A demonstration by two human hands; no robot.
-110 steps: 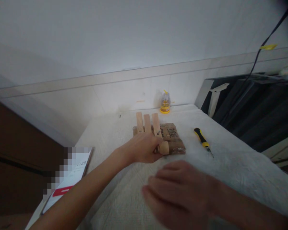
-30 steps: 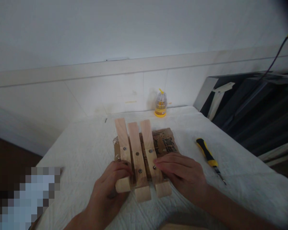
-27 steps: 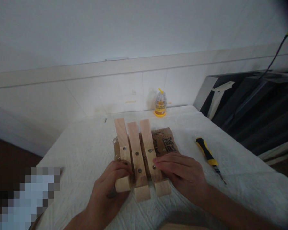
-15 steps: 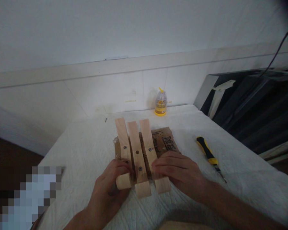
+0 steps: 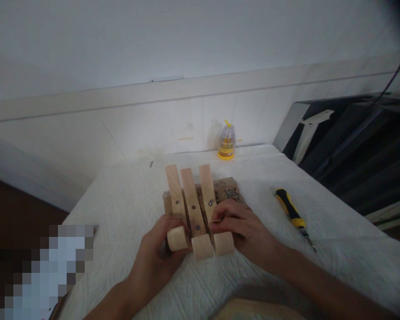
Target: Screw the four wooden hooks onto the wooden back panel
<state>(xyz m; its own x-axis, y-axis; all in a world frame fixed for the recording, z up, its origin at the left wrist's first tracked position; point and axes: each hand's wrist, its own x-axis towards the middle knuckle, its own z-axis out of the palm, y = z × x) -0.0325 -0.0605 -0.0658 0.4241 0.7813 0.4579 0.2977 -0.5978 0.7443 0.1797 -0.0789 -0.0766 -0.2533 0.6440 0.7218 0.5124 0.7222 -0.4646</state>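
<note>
Three pale wooden hook-shaped pieces stand side by side in the middle of the head view, their thick ends toward me: a left one (image 5: 175, 184), a middle one (image 5: 190, 191) and a right one (image 5: 206, 180). Screw heads show on their faces. My left hand (image 5: 160, 242) is closed around the left piece near its thick end. The fingers of my right hand (image 5: 242, 226) are curled against the right piece, just below its screw; the fingertips are partly hidden. Under the pieces lies a flat brown printed packet (image 5: 230, 189).
A black and yellow screwdriver (image 5: 291, 213) lies at the right of the white cloth-covered table (image 5: 126, 195). Near the wall stands a yellow-based clear bit case (image 5: 226, 144). A small screw (image 5: 151, 164) lies at the back. Dark panels (image 5: 350, 138) lean beyond the right edge.
My right fingers have curled up more, and their tips sit closer in on the right wooden piece. The thick ends have tipped up slightly. The whole view has shifted a little.
</note>
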